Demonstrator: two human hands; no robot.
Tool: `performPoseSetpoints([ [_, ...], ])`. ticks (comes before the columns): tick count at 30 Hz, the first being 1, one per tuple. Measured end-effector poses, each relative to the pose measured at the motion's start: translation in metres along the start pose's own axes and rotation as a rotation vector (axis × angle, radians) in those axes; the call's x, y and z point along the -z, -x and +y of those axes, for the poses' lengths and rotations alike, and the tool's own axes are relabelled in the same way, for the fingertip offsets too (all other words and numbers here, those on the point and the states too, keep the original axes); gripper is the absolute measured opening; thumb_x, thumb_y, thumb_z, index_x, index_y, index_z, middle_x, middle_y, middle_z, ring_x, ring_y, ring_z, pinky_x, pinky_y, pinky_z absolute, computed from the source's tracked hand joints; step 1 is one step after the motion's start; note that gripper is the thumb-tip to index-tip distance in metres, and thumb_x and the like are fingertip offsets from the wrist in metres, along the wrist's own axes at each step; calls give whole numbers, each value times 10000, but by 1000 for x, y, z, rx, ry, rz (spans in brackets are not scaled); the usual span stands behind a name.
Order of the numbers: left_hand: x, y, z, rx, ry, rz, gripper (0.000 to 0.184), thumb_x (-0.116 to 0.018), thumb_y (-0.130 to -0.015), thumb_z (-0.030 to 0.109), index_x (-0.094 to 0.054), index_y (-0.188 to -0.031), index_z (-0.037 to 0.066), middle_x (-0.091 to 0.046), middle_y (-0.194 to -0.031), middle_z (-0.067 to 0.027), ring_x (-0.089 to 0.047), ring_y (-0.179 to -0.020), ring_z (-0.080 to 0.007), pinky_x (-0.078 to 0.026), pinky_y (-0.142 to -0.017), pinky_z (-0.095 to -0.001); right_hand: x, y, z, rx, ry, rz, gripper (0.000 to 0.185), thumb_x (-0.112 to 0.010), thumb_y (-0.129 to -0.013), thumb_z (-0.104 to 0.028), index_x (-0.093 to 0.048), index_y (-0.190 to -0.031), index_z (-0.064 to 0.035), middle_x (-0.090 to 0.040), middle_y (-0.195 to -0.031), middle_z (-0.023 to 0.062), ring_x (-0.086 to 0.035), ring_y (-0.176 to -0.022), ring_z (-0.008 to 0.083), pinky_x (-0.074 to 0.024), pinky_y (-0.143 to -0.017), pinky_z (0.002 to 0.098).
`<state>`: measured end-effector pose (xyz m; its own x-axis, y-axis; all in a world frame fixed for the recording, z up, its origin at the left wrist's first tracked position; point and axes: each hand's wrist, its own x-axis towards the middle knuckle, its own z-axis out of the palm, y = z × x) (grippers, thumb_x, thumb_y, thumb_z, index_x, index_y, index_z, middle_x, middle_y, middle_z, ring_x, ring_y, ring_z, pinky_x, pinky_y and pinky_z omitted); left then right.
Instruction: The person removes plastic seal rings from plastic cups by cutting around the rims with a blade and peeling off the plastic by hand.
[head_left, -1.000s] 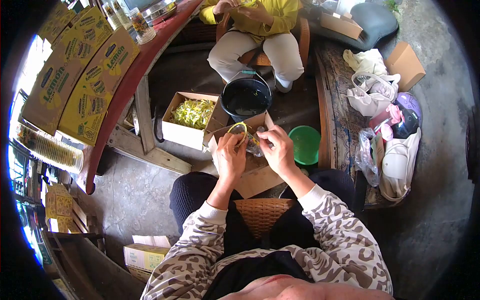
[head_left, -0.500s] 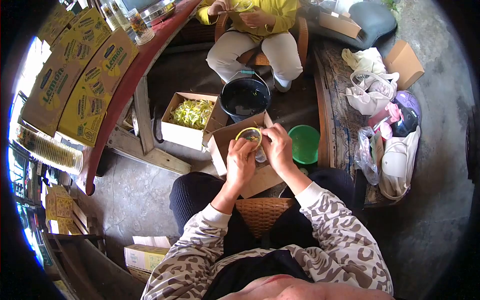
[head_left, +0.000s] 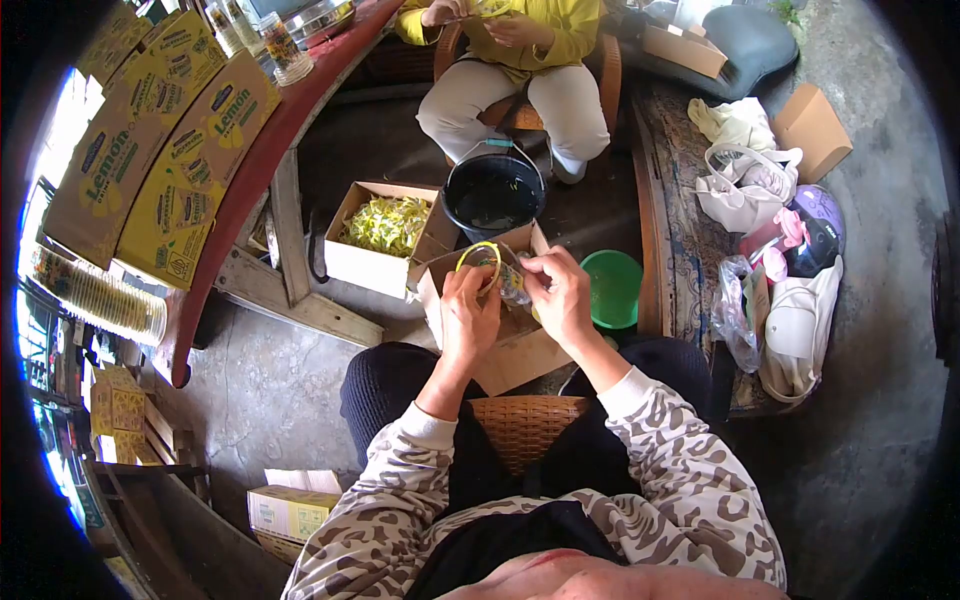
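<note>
My left hand (head_left: 470, 308) is closed, with its fingers pinching a thin yellow ring (head_left: 478, 246) that stands up in a loop. Beside it, my right hand (head_left: 556, 297) has its fingers round a clear plastic cup (head_left: 512, 284) with printed markings, tipped on its side. The ring and the cup lie close together; whether they are still joined is hidden by my fingers. Both hands are above an open cardboard box (head_left: 430, 300), whose contents are mostly covered by the hands.
A white-sided box (head_left: 365, 262) of yellow-green strips (head_left: 385, 225) stands left of a black bucket (head_left: 492, 195). At right are a green basin (head_left: 610, 290) and a bench (head_left: 680, 250) with bags. Opposite sits a person in yellow (head_left: 560, 35). Lemon cartons (head_left: 215, 135) and stacked cups (head_left: 100, 298) line the table.
The yellow ring has tilted upright and shifted left with my left hand. The cup has turned onto its side, and my right hand has moved slightly right.
</note>
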<state>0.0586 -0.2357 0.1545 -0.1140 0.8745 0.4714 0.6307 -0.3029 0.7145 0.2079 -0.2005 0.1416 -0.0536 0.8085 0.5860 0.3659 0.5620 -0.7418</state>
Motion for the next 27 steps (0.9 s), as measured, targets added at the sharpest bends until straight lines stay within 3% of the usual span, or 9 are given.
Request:
performPoseSetpoints([
  [14, -1, 2, 1, -99, -51, -47, 163, -691, -766, -48, -651, -914, 8, -639, -872, -125, -579, -847, -331, -469, -742, -419, 5, -2, -7, 120, 158, -3, 174, -702, -760, 58, -668, -907, -30, -579, -789, 97, -620, -688, 274, -505, -603, 381],
  [20, -5, 5, 3, -103, -27, -77, 174, -688, -759, -54, -656, -918, 9, -636, -877, -120, -564, -836, -330, -463, -749, -420, 2, 0, 7, 0, 56, -5, 172, -700, -764, 62, -666, -911, -20, -592, -798, 104, -631, -699, 279, -509, -614, 376],
  [27, 3, 1, 1, -84, -63, -73, 173, -692, -761, -50, -659, -922, 5, -639, -878, -109, -565, -842, -315, -462, -754, -407, 6, -2, -8, 26, 52, -21, 165, -701, -775, 69, -667, -910, -18, -604, -807, 102, -638, -694, 269, -510, -605, 358],
])
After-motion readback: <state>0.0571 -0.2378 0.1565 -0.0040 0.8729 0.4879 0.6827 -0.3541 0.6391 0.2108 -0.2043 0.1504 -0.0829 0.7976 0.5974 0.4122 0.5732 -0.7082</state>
